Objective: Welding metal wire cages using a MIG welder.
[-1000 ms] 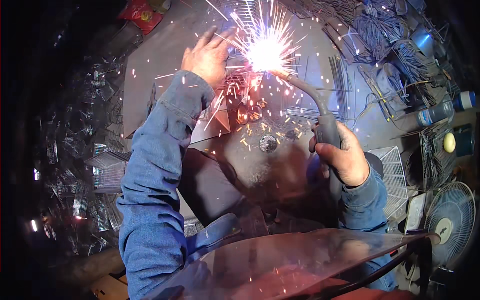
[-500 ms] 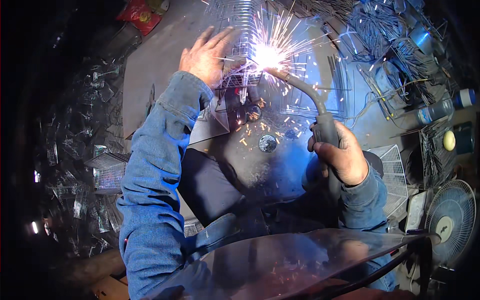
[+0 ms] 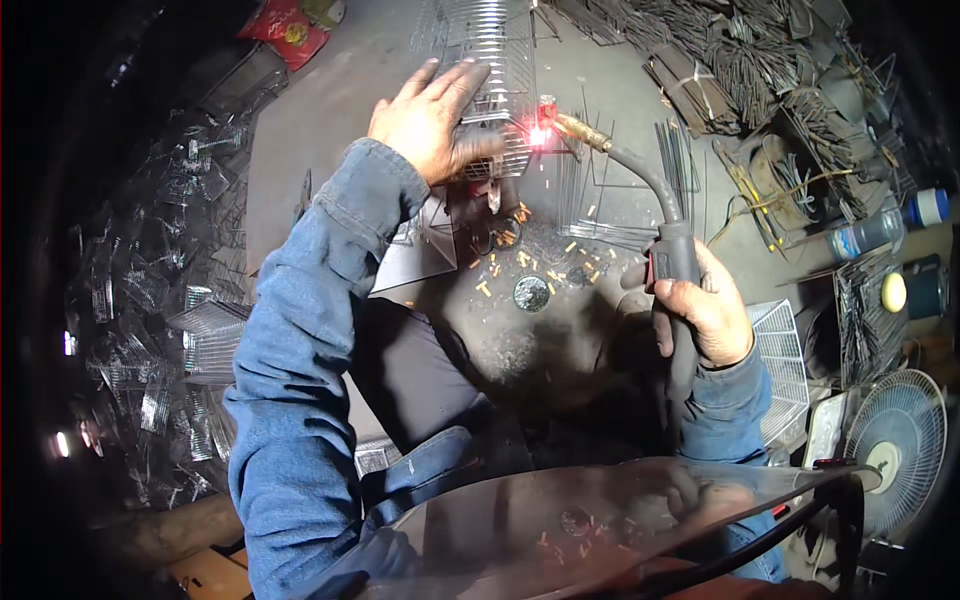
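Note:
A wire basket (image 3: 505, 65) of thin metal rods lies at the top centre of the bench. Across its left side rests my left hand (image 3: 425, 125), fingers stretched out and the thumb blurred over the wires. My right hand (image 3: 712, 315) is wrapped round the handle of a welding torch (image 3: 640, 170), whose curved neck reaches up and left. The torch's brass-coloured nozzle sits just right of the basket's edge. Beside the tip, a small red-hot spot (image 3: 541, 134) glows at the basket's corner. Bent wire frames (image 3: 605, 232) lie below the torch neck.
Bundles of cut wire (image 3: 740, 40) crowd the upper right. A pair of yellow-handled pliers (image 3: 757, 205), a clear bottle (image 3: 868, 236) and a fan (image 3: 890, 450) stand at the right. Wire baskets are heaped at the left. A dark transparent visor (image 3: 560, 520) crosses the bottom.
The bright arc and spray of sparks have gone, leaving a red glow. The torch and my right hand have shifted slightly right. My left hand stays on the basket.

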{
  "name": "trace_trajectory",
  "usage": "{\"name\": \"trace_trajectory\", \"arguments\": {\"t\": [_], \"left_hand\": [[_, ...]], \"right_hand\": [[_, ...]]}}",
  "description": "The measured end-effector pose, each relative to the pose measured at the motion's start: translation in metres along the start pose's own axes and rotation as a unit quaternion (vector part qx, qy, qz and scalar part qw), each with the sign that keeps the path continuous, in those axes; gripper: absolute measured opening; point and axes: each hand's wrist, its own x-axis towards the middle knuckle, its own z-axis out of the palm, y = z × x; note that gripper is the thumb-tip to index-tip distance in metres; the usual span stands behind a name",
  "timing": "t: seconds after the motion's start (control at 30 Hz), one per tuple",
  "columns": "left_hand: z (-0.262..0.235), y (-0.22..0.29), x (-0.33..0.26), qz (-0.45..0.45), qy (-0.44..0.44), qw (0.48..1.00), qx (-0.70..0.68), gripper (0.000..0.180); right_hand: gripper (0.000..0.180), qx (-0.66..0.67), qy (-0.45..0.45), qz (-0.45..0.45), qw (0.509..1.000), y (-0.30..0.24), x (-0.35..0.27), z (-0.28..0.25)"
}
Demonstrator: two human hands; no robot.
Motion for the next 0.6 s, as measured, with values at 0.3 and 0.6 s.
{"name": "trace_trajectory", "arguments": {"t": [0.3, 0.6], "left_hand": [[0.020, -0.026, -0.001, 0.075, 0.095, 0.986, -0.118, 0.049], [0.022, -0.026, -0.002, 0.057, 0.105, 0.986, -0.113, 0.049]], "right_hand": [[0.035, -0.042, 0.070, -0.052, 0.995, -0.014, -0.010, 0.033], [0.031, -0.100, 0.038, 0.008, 0.994, -0.011, -0.005, 0.040]]}}
